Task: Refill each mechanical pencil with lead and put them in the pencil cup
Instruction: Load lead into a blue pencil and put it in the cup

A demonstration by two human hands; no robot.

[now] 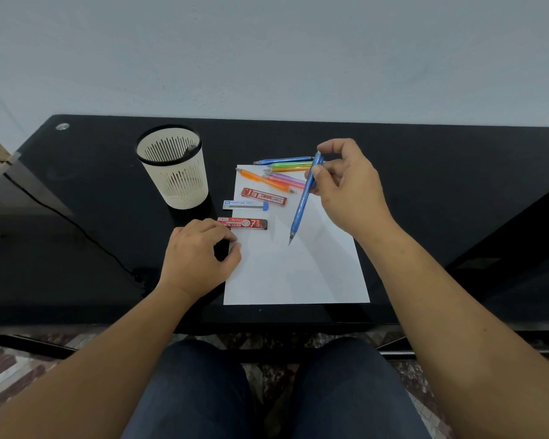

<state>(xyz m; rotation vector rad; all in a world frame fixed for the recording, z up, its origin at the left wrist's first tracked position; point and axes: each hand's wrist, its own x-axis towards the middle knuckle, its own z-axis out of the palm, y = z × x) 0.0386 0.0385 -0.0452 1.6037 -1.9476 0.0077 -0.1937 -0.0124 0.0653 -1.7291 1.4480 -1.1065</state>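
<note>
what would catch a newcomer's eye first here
The right hand stands out, holding a blue mechanical pencil tip-down above the white paper at the middle of the black desk. Behind it, a fan of coloured pencils lies across the paper's far edge. A cream slotted pencil cup stands to the left, while the left hand rests by the paper's left edge.

The right hand pinches a translucent blue plastic mechanical pencil, tilted tip-down over a white paper sheet on the glossy black table. Coloured translucent pencils lie at the sheet's 12 o'clock, three slim lead cases at 10, and a cream slotted plastic cup beyond them. The left hand rests curled at 9 o'clock.
</note>
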